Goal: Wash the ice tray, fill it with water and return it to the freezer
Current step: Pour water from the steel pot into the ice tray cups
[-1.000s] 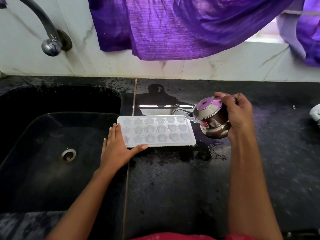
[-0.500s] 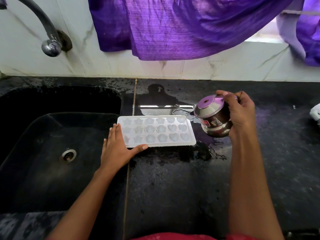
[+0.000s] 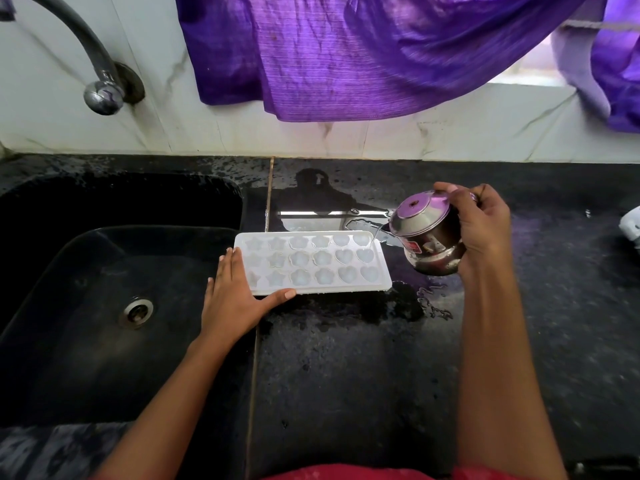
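Home kitchen, black sink (image 3: 86, 306), tap (image 3: 100, 95), counter (image 3: 346, 375)

The pot (image 3: 427, 237) in the right hand (image 3: 481, 226) is shiny steel, its lid tinted purple by reflection, with a red label on its dark lower belly. Just left of that grip, the tray (image 3: 381, 268) is white, its pockets a pale translucent blue-white moulded as stars, flowers and hearts. The left hand (image 3: 232, 299) lies against the tray's white left edge. Under both grips the counter (image 3: 346, 375) is black, speckled grey and glossy where wet. Left of the left hand the sink (image 3: 86, 341) is black with a silver drain ring. Beyond the hands the wall (image 3: 450, 133) is white with grey veining, the cloth (image 3: 346, 53) vivid purple with fine ribbing, and the tap (image 3: 100, 95) dark grey with a chrome tip.
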